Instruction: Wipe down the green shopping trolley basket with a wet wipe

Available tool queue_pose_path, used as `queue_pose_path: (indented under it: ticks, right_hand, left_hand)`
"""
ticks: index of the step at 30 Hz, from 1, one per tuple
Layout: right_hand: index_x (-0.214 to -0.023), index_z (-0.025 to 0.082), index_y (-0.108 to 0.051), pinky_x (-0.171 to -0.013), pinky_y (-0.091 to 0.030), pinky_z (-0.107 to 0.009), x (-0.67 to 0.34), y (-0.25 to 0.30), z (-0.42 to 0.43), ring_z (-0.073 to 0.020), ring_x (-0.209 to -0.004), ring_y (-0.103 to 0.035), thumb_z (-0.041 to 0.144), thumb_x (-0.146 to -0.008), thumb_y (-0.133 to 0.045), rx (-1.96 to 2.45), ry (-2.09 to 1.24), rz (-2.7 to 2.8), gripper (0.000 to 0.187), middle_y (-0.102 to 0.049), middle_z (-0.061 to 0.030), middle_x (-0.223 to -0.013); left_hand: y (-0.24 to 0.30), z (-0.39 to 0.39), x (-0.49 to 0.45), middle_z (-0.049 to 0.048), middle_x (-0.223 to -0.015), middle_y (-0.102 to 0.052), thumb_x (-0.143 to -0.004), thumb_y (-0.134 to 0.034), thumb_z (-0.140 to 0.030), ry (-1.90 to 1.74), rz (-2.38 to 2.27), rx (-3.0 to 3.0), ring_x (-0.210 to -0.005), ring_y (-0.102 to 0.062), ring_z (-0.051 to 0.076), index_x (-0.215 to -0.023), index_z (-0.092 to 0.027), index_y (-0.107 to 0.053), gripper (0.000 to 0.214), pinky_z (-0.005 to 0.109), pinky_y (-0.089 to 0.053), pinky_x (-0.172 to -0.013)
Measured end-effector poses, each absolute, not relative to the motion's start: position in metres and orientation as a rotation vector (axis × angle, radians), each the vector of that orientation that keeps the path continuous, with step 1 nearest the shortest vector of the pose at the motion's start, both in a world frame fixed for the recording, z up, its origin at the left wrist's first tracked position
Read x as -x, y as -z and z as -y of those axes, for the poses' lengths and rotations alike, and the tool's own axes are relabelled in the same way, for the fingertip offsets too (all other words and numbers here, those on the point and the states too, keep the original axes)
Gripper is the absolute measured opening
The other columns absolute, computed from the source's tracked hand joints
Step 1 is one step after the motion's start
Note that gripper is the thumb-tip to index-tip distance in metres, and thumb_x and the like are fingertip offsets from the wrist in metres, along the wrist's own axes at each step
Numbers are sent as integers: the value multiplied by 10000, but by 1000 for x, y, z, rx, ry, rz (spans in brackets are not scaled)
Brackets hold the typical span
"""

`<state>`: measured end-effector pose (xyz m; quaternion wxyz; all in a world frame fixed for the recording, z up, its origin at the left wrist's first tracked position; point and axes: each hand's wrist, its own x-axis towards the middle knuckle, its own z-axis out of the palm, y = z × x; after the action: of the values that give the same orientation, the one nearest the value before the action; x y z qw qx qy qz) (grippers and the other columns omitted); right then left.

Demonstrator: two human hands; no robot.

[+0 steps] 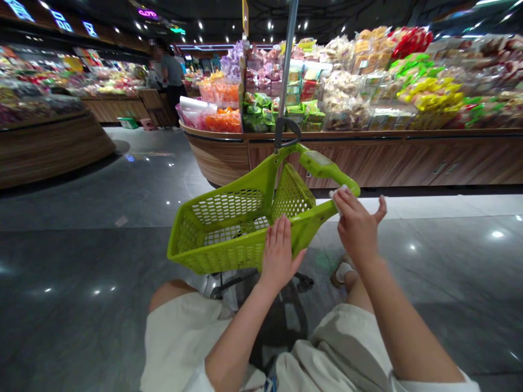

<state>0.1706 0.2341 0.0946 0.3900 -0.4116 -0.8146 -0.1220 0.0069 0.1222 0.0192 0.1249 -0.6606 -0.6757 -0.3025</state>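
A lime-green shopping cart (229, 246) with perforated sides stands sideways in front of my knees. My left hand (279, 251) lies flat on its near upper side, fingers stretched out and the thumb apart. At the near end of the cart's handle (341, 177), my right hand (356, 220) presses a small white wad (338, 190), like a tissue or wipe, against the green plastic. That hand's fingers are bent over the wad, with one finger sticking out. The wad is mostly hidden under the fingertips. Nothing shows in the visible part of the basket.
Behind the cart runs a wood-panelled display counter (368, 158) piled with bagged goods. A grey pole (288, 60) rises by the cart's far side. A curved counter (49, 141) stands at left, and a person (174, 73) is farther back. The floor (102, 245) is grey, shiny tile.
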Motion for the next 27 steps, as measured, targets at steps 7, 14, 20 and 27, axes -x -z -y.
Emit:
queue_pose_path:
  ticks: [7,14,20,27]
  right_hand:
    - [-1332,227,-578,-1221,67,-485,-120,-71,-196,-195,-1288,-580,64,-926,-387,696,295,2387,477,-654,-67,-1355]
    - [-1327,264,-587,-1196,26,-555,-179,-93,-245,-247,-1227,-627,30,-889,-352,1019,375,2006,550,-685,-72,-1308]
    - [-1313,229,-592,-1227,37,-492,-121,-71,-197,-202,-1279,-590,54,-905,-403,764,326,2301,482,-659,-63,-1349]
    - [-1262,277,-629,-1202,-22,-573,-187,-98,-249,-216,-1269,-601,10,-859,-401,915,356,2166,534,-693,-39,-1297]
  left_hand:
    - [-17,-122,-5,224,-1610,-292,-919,-545,-391,831,1965,1957,-1532,-188,308,-1561,-47,-81,863,531,-259,-1228]
    - [-17,-123,-10,210,-1628,-260,-957,-479,-471,866,1968,1920,-1534,-186,301,-1573,-72,-26,862,538,-274,-1216]
    - [-17,-123,-9,210,-1625,-267,-935,-519,-411,851,1978,1933,-1536,-177,302,-1568,-51,-50,866,534,-246,-1232]
    - [-17,-122,-9,200,-1630,-263,-953,-497,-454,832,1982,1913,-1542,-154,278,-1569,-55,-48,860,513,-255,-1229]
